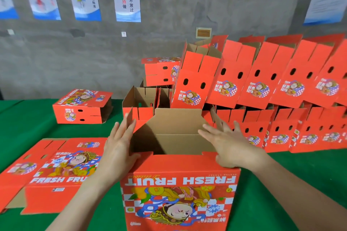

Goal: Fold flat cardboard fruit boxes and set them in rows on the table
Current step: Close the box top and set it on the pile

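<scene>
Through the head camera, the fruit box (178, 189) I'm folding stands open-topped on the green table (281, 178), right in front of me. My left hand (120, 148) lies with straight fingers against its left end flap. My right hand (229, 146) is spread flat at the right flap. Neither grips. If I push unevenly, I reckon a flap could crease off its score or the box could skew. The leaning rows of folded boxes (262, 84) just behind might topple if the box gets shoved into them.
</scene>
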